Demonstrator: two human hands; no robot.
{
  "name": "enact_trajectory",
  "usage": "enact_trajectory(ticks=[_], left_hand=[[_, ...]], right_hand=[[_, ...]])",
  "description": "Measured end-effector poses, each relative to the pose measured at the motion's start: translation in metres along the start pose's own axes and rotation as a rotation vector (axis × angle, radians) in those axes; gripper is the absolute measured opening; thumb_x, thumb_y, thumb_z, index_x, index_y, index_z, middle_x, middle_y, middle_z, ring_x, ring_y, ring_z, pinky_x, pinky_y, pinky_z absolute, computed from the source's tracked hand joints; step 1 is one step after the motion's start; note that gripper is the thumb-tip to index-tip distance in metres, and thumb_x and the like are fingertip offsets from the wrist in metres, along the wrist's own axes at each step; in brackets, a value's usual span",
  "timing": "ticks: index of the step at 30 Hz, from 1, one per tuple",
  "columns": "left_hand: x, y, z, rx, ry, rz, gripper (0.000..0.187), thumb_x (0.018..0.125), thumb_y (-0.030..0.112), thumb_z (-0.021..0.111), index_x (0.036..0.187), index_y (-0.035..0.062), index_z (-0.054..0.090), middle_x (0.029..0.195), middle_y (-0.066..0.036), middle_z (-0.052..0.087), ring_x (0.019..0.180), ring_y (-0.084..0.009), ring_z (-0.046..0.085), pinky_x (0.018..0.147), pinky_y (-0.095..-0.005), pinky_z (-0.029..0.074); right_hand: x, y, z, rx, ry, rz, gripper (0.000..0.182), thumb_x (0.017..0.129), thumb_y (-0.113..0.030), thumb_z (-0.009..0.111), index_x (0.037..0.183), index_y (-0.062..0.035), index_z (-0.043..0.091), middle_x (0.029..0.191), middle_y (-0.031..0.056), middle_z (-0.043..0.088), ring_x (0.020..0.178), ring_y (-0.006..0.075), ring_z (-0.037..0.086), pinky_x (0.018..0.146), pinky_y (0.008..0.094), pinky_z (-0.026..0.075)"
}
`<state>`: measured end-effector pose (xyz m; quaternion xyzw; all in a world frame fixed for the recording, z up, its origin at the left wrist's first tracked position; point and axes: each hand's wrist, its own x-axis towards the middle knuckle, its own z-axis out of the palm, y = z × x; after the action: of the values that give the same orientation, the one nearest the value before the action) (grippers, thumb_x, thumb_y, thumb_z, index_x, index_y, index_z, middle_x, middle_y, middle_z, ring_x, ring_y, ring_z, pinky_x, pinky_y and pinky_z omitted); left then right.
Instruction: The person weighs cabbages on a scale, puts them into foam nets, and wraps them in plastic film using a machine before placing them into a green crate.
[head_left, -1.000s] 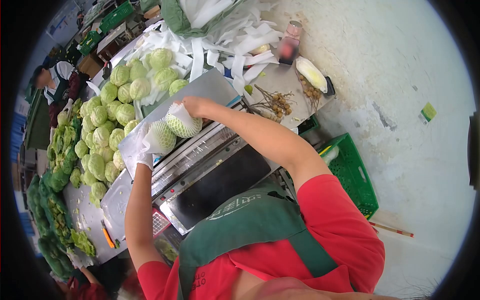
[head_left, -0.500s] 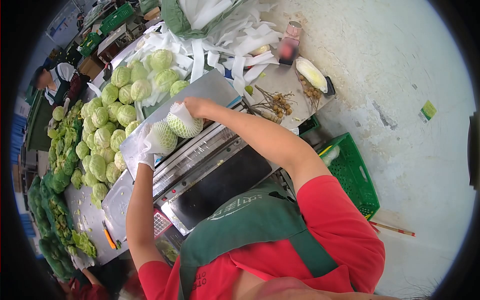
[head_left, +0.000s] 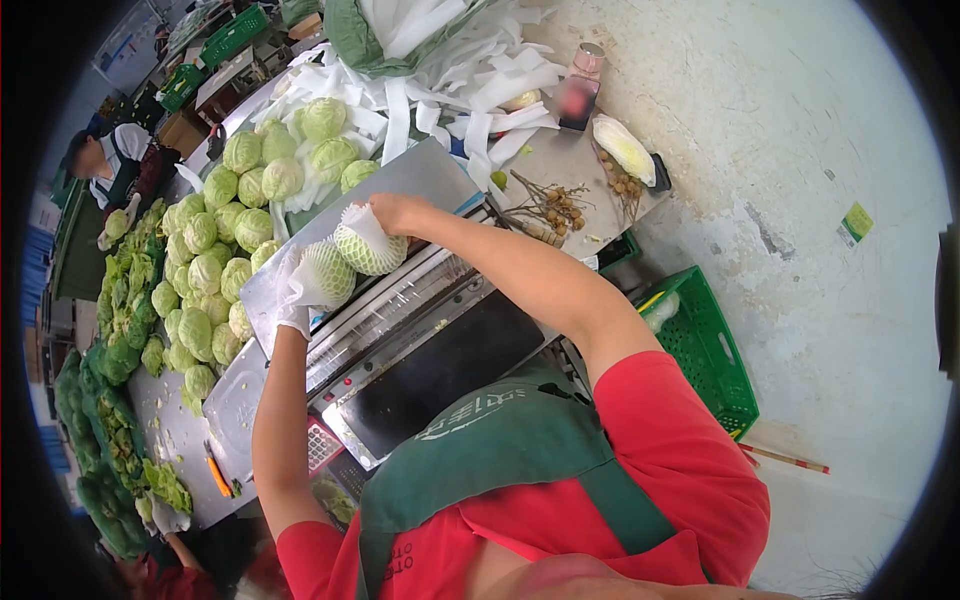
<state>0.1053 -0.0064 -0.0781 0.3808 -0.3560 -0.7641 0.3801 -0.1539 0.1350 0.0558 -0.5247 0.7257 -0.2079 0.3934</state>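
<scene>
I stand in the room and look with the person, taking twelve o'clock as straight ahead and the two netted cabbages as the middle of the clock. The first wrapped cabbage (head_left: 328,276) and the second wrapped cabbage (head_left: 368,246) lie side by side, touching, over a shiny metal plate (head_left: 432,172). Each one has a white foam net around it, and pale green shows through the holes. The left hand (head_left: 293,290), in a thin white glove, is at the nine o'clock side of the first one and touches its net; how its fingers are set I cannot tell. The right hand (head_left: 393,214), without glove, is at one o'clock, with its fingers curled together and pinching the edge of the second net; their tips are partly hidden.

From eight to twelve o'clock, a big heap of bare cabbages (head_left: 205,265) covers the bench (head_left: 165,415). White foam strips (head_left: 400,110) are spread toward one o'clock. Near two o'clock are a bottle (head_left: 580,90) and a long pale vegetable (head_left: 623,148), and a little lower a bunch of brown round fruits (head_left: 558,208). An orange-handled tool (head_left: 217,474) lies at seven o'clock. A green crate (head_left: 715,350) stands between three and four.
</scene>
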Motion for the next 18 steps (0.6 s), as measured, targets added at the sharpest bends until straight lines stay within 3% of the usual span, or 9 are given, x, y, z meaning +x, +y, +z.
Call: enact_trajectory(ticks=[17, 18], left_hand=[[0.0002, -0.0012, -0.0001, 0.012, 0.003, 0.018, 0.035, 0.094, 0.029, 0.054, 0.113, 0.0009, 0.058, 0.105, -0.01, 0.062, 0.096, -0.0221, 0.059, 0.086, -0.0332, 0.046], [-0.0002, -0.0012, 0.0005, 0.013, 0.004, 0.02, 0.035, 0.093, 0.029, 0.054, 0.113, 0.0009, 0.058, 0.105, -0.01, 0.062, 0.096, -0.0221, 0.059, 0.086, -0.0332, 0.046]], right_hand=[[0.0061, 0.001, 0.0013, -0.065, -0.033, 0.022, 0.067, 0.091, -0.059, 0.034, 0.108, -0.0015, 0.064, 0.101, 0.0154, 0.068, 0.075, 0.0289, 0.068, 0.071, 0.0389, 0.054], [0.0068, 0.0008, 0.002, -0.049, -0.011, 0.014, 0.046, 0.091, -0.042, 0.042, 0.107, -0.0029, 0.061, 0.092, 0.0148, 0.067, 0.066, 0.0277, 0.067, 0.058, 0.038, 0.052]])
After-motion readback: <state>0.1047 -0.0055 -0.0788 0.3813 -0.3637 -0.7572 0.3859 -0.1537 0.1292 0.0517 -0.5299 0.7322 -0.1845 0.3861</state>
